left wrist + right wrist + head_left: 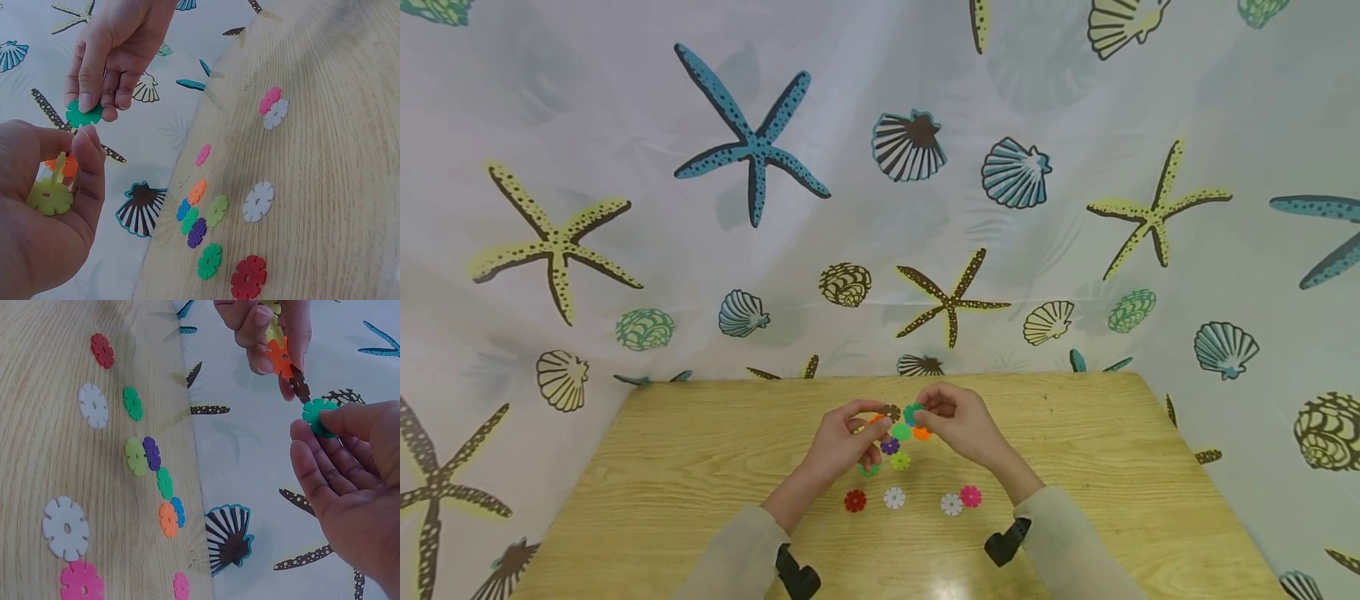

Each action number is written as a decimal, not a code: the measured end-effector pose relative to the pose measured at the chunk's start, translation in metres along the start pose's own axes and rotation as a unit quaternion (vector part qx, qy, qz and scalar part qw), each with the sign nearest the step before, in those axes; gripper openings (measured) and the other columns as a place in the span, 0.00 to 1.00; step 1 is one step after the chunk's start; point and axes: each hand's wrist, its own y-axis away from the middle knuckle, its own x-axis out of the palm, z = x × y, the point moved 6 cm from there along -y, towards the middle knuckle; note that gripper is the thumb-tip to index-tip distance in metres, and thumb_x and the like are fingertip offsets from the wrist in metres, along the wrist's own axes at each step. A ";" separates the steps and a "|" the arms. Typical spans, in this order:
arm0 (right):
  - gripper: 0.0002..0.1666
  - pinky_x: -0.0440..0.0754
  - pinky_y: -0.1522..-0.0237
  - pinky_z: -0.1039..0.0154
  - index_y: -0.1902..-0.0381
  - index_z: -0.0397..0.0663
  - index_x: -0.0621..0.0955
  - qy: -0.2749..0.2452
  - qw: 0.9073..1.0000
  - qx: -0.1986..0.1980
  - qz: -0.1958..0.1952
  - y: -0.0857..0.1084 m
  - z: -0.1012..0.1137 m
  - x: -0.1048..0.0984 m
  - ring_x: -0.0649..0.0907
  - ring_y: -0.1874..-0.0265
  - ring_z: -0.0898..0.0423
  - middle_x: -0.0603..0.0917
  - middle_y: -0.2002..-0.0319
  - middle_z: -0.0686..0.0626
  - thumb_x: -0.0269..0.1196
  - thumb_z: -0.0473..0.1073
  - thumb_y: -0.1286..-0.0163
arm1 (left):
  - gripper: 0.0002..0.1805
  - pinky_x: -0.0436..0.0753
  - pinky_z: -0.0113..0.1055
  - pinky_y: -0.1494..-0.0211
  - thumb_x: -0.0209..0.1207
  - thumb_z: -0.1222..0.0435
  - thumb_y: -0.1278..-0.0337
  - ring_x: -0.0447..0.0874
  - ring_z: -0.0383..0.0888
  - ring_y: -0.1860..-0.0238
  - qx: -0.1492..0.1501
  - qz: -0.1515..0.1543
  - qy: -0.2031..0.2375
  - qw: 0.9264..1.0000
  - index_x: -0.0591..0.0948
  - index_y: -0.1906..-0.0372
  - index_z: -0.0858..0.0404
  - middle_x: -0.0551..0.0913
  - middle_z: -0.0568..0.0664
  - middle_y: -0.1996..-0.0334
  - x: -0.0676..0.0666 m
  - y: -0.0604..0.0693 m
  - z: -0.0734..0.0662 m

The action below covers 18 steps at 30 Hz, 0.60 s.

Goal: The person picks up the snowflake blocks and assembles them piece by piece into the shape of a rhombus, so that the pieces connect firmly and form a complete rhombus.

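My left hand [844,439] grips a small chain of notched plastic discs above the table. In it are a yellow disc [50,197], an orange disc [279,357] and a brown disc [300,384] that sticks out past the fingertips. Between thumb and fingers, my right hand [958,419] pinches a green disc [320,417]. Its edge meets or nearly meets the brown disc's end; whether their slots are joined I cannot tell. Fingers cover part of the yellow and orange discs.
Loose discs lie on the wooden table [715,475]: red [855,501], two white ones [894,497], pink [971,497], lime [900,460], purple [151,454], orange [168,519], blue [183,209] and several others. A shell-patterned cloth [850,225] hangs behind the table.
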 end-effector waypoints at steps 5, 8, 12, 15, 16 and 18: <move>0.06 0.87 0.60 0.66 0.52 0.40 0.83 -0.002 1.000 -0.003 0.002 -0.001 0.000 0.002 0.88 0.63 0.58 0.88 0.59 0.41 0.66 0.35 0.24 | 0.24 0.84 0.30 0.76 0.62 0.63 0.24 0.82 0.38 0.82 0.002 0.001 -0.002 1.000 0.76 0.31 0.69 0.88 0.48 0.71 0.001 0.001 0.000; 0.06 0.90 0.57 0.58 0.52 0.40 0.83 -0.001 1.000 -0.004 0.005 -0.001 0.000 0.004 0.88 0.62 0.56 0.88 0.59 0.41 0.66 0.34 0.25 | 0.24 0.84 0.31 0.76 0.63 0.64 0.24 0.82 0.38 0.82 0.002 0.000 -0.007 1.000 0.77 0.32 0.70 0.88 0.48 0.72 0.002 0.001 0.000; 0.07 0.90 0.55 0.49 0.52 0.38 0.83 0.001 1.000 -0.009 0.005 -0.001 0.001 0.006 0.89 0.63 0.56 0.88 0.60 0.41 0.67 0.34 0.25 | 0.23 0.85 0.32 0.75 0.63 0.64 0.25 0.82 0.38 0.83 0.003 0.000 -0.009 1.000 0.77 0.33 0.71 0.88 0.48 0.74 0.003 0.002 -0.001; 0.07 0.90 0.57 0.55 0.53 0.38 0.83 0.002 1.000 -0.011 -0.001 0.000 0.002 0.007 0.88 0.64 0.58 0.88 0.60 0.41 0.67 0.35 0.26 | 0.23 0.85 0.31 0.75 0.63 0.65 0.25 0.82 0.38 0.82 0.005 -0.002 -0.008 1.000 0.77 0.34 0.72 0.89 0.49 0.73 0.003 0.002 -0.002; 0.08 0.89 0.57 0.56 0.53 0.37 0.83 0.003 1.000 -0.011 -0.004 0.000 0.002 0.008 0.88 0.64 0.59 0.88 0.60 0.40 0.68 0.35 0.26 | 0.22 0.85 0.31 0.75 0.63 0.65 0.25 0.83 0.38 0.82 0.005 -0.004 -0.008 1.000 0.77 0.34 0.72 0.89 0.50 0.72 0.003 0.002 -0.002; 0.08 0.88 0.59 0.62 0.53 0.37 0.83 0.006 1.000 -0.014 -0.009 0.000 0.003 0.008 0.87 0.64 0.60 0.88 0.60 0.40 0.68 0.35 0.26 | 0.22 0.84 0.30 0.76 0.63 0.65 0.25 0.83 0.39 0.82 0.006 -0.007 -0.008 1.000 0.78 0.35 0.73 0.90 0.51 0.71 0.003 0.003 -0.002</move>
